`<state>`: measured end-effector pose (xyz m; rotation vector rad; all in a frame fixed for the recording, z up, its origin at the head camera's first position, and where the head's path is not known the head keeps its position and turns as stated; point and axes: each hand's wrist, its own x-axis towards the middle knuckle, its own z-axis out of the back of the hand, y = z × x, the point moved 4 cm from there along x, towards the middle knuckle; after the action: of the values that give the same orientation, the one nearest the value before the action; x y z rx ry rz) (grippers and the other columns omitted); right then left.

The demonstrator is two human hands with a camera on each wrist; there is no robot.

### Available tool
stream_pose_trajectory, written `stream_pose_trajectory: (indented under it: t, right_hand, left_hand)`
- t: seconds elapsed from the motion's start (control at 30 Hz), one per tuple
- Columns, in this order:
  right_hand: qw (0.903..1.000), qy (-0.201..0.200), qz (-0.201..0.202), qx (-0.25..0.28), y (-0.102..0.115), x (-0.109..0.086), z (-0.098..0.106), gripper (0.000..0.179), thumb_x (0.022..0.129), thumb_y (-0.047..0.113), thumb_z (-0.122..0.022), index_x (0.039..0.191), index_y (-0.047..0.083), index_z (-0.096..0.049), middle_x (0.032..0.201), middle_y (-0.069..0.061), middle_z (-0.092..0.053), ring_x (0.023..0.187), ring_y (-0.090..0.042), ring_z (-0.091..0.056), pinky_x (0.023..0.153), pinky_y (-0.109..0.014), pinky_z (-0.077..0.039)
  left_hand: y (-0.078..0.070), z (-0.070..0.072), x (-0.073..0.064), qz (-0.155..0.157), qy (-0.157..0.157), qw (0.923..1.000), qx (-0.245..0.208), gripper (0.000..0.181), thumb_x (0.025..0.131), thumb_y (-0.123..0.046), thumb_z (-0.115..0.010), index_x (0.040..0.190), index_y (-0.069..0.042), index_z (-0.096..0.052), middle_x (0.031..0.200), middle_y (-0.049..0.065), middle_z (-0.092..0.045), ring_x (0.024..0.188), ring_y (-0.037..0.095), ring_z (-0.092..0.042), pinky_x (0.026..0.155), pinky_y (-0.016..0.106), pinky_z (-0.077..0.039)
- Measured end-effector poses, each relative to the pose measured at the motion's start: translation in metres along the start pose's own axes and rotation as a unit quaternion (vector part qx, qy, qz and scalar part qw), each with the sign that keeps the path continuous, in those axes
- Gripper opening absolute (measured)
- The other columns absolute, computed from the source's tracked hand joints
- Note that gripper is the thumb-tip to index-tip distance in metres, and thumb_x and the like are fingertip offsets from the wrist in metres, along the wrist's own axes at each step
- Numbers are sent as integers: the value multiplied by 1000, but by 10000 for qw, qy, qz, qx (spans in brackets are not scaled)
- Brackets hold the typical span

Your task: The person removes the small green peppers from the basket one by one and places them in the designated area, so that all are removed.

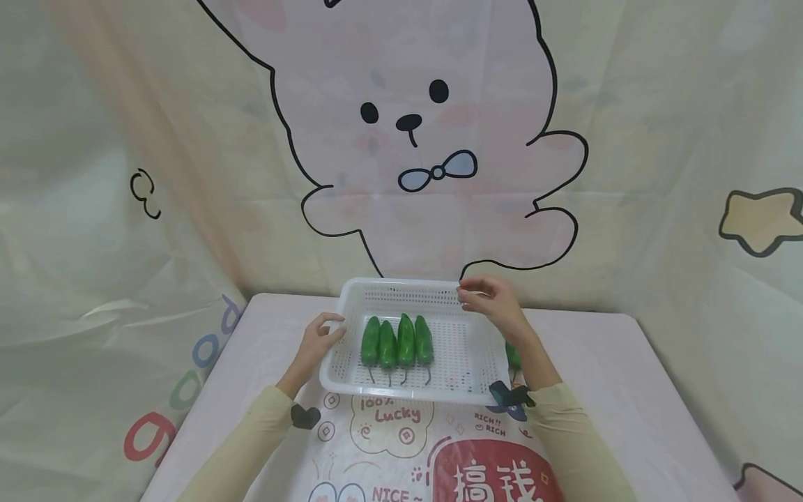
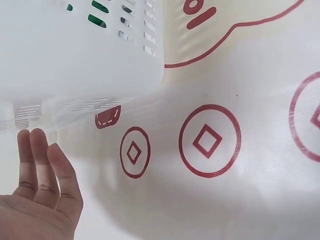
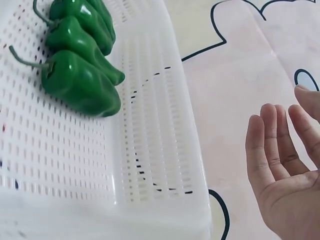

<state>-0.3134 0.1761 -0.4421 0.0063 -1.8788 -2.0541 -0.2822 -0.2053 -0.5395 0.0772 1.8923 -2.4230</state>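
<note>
A white perforated plastic basket (image 1: 467, 355) is in the middle of the head view. Several green peppers (image 1: 406, 339) lie side by side in its left half, stems toward the person. At the basket's left side is the left hand (image 1: 318, 341), fingers loosely bent; in the left wrist view its fingertips are close to the basket's lower edge, and contact is hard to tell. The right hand (image 1: 493, 301) hovers by the back right rim. In the right wrist view, that right hand (image 3: 285, 165) appears apart from the basket, with nothing between its relaxed fingers.
Another green pepper (image 1: 513, 355) lies right of the basket, partly hidden by the right forearm. A printed cloth (image 1: 389, 432) covers the table in front of the basket. Behind the table hangs a curtain (image 1: 414, 209) with a cartoon bear.
</note>
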Motion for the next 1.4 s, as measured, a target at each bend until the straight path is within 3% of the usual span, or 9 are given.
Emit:
stream_pose_trajectory:
  t: [0.23,0.33,0.43,0.57,0.97,1.17,1.4]
  right_hand:
    - [9997,26,-228,99,-5,7,-16,33,96,8,-72,124,-6,-62,122,-26,-62,105,-36,-67,88,-40,-60]
    - [9992,110,-349,141,-10,11,-23,35,96,7,-72,126,-7,-60,124,-29,-60,109,-38,-65,89,-41,-59]
    - [9990,239,-360,125,-13,15,-29,38,96,5,-71,128,-8,-58,125,-31,-59,112,-40,-62,90,-42,-58]
    - [9984,317,-386,245,-15,20,-37,38,96,4,-70,131,-8,-57,128,-33,-57,114,-41,-61,92,-45,-58]
    - [9976,164,-624,-249,-35,35,-49,46,97,10,-72,134,-11,-55,121,-26,-63,107,-39,-65,91,-51,-57]
    - [9954,81,-830,-481,-48,37,-53,48,97,16,-72,133,-11,-55,120,-27,-64,105,-39,-67,88,-47,-59]
    - [9914,-30,-1258,-364,-68,34,-54,49,96,16,-73,135,-8,-56,120,-25,-66,106,-39,-67,89,-46,-59]
  left_hand:
    - [-5,1,-3,-15,69,10000,23,32,101,-20,-65,128,-6,-55,121,29,-61,97,41,-68,73,44,-63]
    - [-17,1,-10,4,144,9999,21,32,102,-16,-63,129,-3,-54,121,31,-60,98,43,-68,74,45,-63]
    - [-18,1,-10,34,140,9999,2,31,102,-14,-62,129,-2,-54,122,31,-60,98,43,-68,74,45,-63]
    - [-3,1,0,-18,40,10000,-68,32,101,-18,-64,128,-5,-55,121,28,-61,96,40,-68,73,46,-63]
    - [-4,2,-1,-129,101,9997,-153,31,100,-19,-65,127,-6,-56,117,27,-62,93,37,-69,72,44,-63]
    - [-4,2,0,-116,33,9998,-148,29,100,-17,-65,125,-8,-57,115,25,-64,93,36,-69,73,44,-63]
    - [-2,0,0,-82,24,9999,-122,28,100,-17,-65,126,-8,-57,114,25,-64,93,36,-69,73,44,-63]
